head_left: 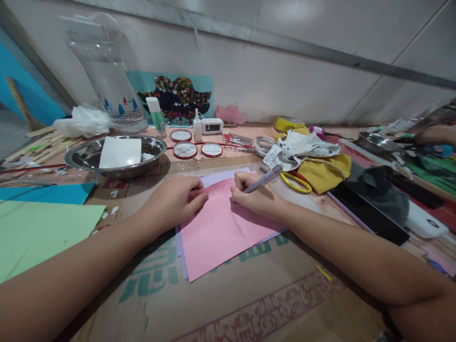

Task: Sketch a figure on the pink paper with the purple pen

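Note:
My right hand [254, 194] is closed around a grey-purple pen [263, 179], its tip end low over a sheet of pink paper [213, 237]. Faint drawn lines show on the pink sheet. At the sheet's upper left edge, my left hand [178, 199] has its fingers curled and its thumb on the paper, gripping that edge. Lilac paper [181, 259] peeks out from beneath the pink. Both sheets lie on a printed cardboard piece [149, 304].
A steel bowl [142, 166] holding a white card [120, 152], a water jug [119, 90], a glue stick [156, 116] and small red-rimmed dishes [185, 150] stand behind. Green paper [46, 232] lies left; yellow-handled scissors [295, 183], cloth and a phone [366, 213] lie right.

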A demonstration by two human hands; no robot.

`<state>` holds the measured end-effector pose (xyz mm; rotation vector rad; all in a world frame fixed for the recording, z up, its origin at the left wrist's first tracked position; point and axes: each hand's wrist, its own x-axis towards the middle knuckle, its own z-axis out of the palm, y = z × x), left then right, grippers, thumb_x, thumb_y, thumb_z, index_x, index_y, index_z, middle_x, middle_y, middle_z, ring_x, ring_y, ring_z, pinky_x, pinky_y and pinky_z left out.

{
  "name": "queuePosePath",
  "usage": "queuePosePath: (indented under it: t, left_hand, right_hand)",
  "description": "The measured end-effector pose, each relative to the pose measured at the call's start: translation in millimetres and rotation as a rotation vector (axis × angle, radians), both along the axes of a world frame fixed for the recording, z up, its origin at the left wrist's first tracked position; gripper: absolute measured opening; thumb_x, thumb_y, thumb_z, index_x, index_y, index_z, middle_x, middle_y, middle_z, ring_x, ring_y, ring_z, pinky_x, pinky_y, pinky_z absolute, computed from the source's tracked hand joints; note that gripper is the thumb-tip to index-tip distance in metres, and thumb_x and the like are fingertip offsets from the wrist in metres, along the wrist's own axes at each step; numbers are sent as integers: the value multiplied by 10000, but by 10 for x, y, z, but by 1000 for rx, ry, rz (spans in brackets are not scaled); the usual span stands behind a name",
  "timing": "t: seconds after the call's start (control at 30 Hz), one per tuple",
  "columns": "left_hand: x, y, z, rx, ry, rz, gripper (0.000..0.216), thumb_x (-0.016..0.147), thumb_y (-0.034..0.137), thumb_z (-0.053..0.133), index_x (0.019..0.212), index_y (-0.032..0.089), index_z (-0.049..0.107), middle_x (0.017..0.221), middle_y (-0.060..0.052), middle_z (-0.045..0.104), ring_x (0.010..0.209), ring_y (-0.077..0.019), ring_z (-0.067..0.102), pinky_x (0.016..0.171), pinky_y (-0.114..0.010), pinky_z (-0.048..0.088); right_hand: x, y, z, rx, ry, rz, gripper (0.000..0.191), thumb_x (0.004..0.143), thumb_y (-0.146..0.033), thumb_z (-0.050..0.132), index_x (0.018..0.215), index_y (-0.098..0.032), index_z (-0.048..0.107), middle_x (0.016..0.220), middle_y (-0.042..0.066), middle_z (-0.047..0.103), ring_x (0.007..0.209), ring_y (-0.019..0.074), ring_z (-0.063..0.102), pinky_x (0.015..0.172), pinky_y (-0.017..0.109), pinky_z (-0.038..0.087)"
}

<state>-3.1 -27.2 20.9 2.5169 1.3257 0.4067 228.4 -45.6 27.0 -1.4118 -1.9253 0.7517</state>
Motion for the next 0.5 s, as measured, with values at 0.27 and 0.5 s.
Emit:
queuePosePath:
  t: [0.27, 0.5]
  left_hand:
    - [-12, 12, -31, 13, -31, -3, 266, 914, 431, 530, 754, 223, 573, 797, -61, 674, 768, -243, 588, 676, -345, 364]
    - [-34, 47, -54, 10, -97, -21, 281, 934, 439, 536, 829, 207, 654, 848, -78, 719, 797, -248, 623, 702, -351, 399]
  right_hand:
    - [55, -10, -55, 45, 45, -48, 329, 801, -178, 595, 602, -241, 341, 562, -61, 414, 548, 114, 413, 530, 260, 275]
    - [376, 188, 154, 158, 276, -26, 268, 960, -467, 623, 837, -234, 572, 657, -33, 604, 591, 147, 566, 596, 277, 441]
